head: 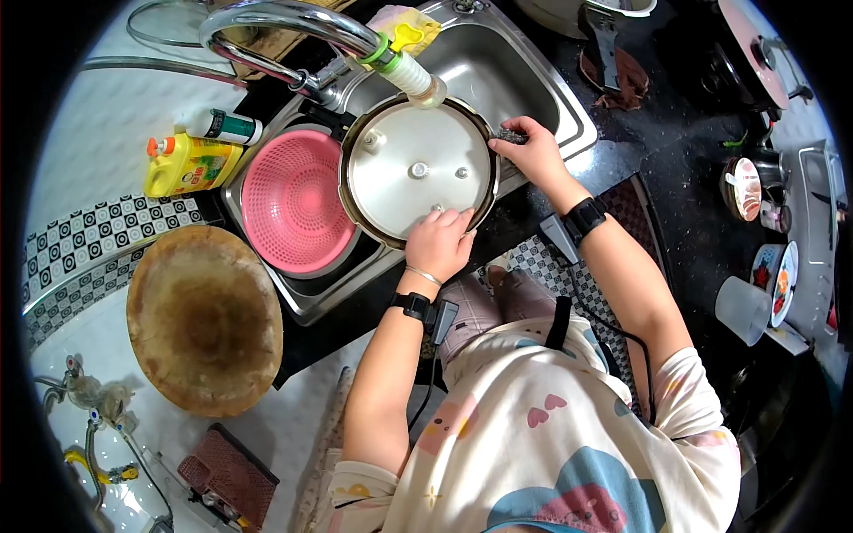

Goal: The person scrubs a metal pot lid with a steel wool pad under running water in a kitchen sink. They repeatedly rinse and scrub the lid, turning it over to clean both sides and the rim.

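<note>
A round pressure cooker lid [406, 143], its metal underside facing up, is held over the sink, below the faucet's nozzle. My left hand [436, 246] grips the lid's near rim, fingers lying over the metal and thumb at the edge. Pinched in my right hand [533, 150], by the lid's right rim, is a steel wool scrubber [512, 136]. The lid's black handle [330, 120] points to the upper left. Beside the lid, a pink plastic colander [293, 200] rests in the left basin. No running water can be made out.
The chrome faucet [293, 14] arches over the sink [490, 66]. A yellow detergent bottle [193, 163] stands left of it. A round wooden chopping board [203, 320] leans at the left. Along the right counter are a brown cloth [630, 80], a plastic cup [741, 310] and bowls [783, 283].
</note>
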A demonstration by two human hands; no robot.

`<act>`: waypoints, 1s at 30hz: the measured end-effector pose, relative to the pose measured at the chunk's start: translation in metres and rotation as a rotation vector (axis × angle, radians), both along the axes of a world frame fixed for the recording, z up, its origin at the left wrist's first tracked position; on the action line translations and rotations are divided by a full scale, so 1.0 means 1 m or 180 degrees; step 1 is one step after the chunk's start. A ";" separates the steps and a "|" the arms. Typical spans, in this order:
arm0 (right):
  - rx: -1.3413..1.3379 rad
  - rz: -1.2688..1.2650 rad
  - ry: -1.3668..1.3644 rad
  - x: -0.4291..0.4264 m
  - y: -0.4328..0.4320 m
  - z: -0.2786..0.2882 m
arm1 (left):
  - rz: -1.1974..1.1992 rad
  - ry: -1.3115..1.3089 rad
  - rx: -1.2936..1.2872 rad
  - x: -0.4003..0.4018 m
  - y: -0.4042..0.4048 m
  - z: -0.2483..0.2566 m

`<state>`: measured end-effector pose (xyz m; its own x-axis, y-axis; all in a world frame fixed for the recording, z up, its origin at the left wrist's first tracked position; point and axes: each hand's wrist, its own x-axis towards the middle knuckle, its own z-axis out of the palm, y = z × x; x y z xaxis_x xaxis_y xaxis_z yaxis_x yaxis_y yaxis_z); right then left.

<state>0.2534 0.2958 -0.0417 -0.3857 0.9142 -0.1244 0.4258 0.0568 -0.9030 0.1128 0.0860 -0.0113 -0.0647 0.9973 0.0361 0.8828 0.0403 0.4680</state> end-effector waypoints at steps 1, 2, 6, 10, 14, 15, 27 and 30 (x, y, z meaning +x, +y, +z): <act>-0.0121 0.0053 -0.0143 -0.002 0.002 0.002 | 0.0011 0.0002 -0.0002 -0.001 -0.001 0.000; -0.0255 0.0165 -0.0218 -0.002 0.004 0.004 | 0.0018 0.0011 -0.0009 -0.002 -0.002 0.001; -0.1331 0.0535 -0.0240 -0.008 0.002 0.010 | 0.0073 0.0016 -0.0176 -0.003 0.000 0.008; -0.1017 0.0341 -0.0179 -0.014 -0.011 0.013 | 0.0407 0.0228 -0.0297 0.015 0.016 0.022; -0.1178 0.0278 -0.0149 -0.012 -0.030 0.020 | 0.0831 0.0168 -0.0817 0.042 0.042 0.028; -0.1307 0.0351 -0.0118 -0.008 -0.034 0.023 | 0.0962 0.0130 -0.0765 0.047 0.046 0.028; -0.0316 0.0425 0.0497 0.008 -0.021 0.022 | 0.0886 0.0205 -0.0692 0.054 0.031 0.019; 0.0276 0.0911 0.0361 -0.008 0.006 0.023 | 0.0862 0.0246 -0.0746 0.056 0.031 0.019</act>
<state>0.2450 0.3023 -0.0187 -0.6356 0.7719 0.0077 0.2785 0.2385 -0.9304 0.1685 0.1165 0.0072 -0.3337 0.9260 -0.1763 0.8579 0.3758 0.3505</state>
